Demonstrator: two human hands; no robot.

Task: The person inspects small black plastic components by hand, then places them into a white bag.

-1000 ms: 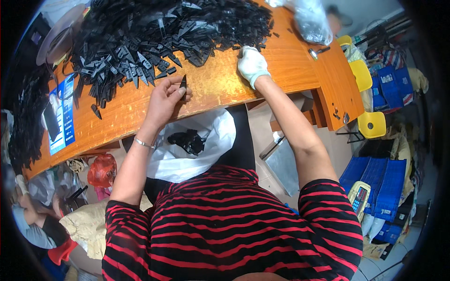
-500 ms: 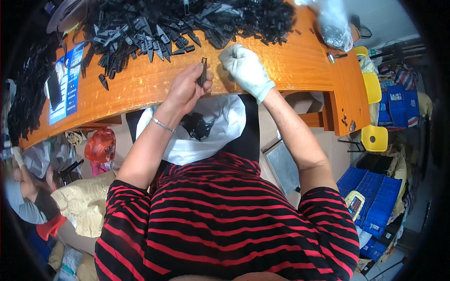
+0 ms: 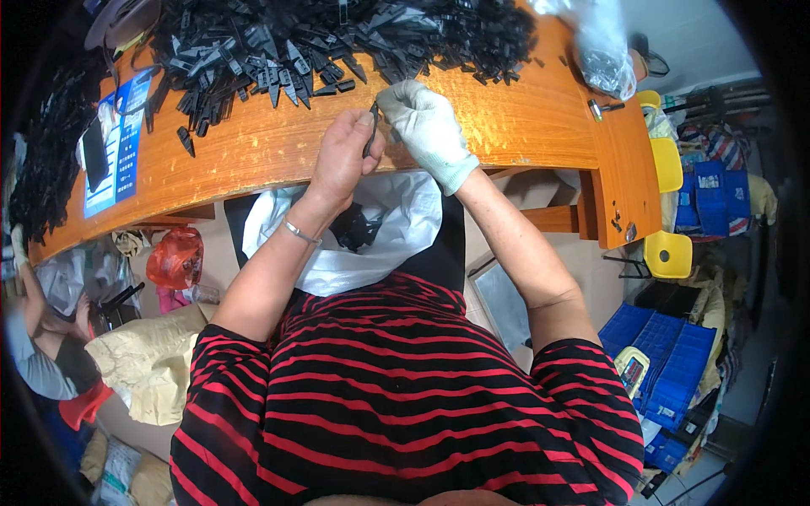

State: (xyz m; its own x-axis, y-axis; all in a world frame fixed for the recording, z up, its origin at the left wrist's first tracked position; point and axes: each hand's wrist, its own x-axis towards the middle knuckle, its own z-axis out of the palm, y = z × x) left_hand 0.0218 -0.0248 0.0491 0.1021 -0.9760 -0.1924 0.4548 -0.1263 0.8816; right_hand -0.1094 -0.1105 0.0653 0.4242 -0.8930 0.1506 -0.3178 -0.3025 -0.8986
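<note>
Between the thumb and fingers of my bare left hand, a slim black plastic piece is gripped with its long side upright. A white knitted glove covers my right hand, whose curled fingers meet at the upper end of that piece. What the gloved fingers pinch, if anything, is hidden. Both hands are over the near edge of the wooden table. Below them a white sack stands open at my lap, with black pieces inside. A large heap of black pointed plastic pieces covers the table's far side.
A blue and white sheet with a dark phone-like object lies at the left. A clear plastic bag is at the far right. Yellow stools and blue folded bundles stand right. Another person's arm shows at far left.
My gloved right hand has moved left and come up against the top of the black piece. My left hand has shifted slightly right and turned the piece edge-on.
</note>
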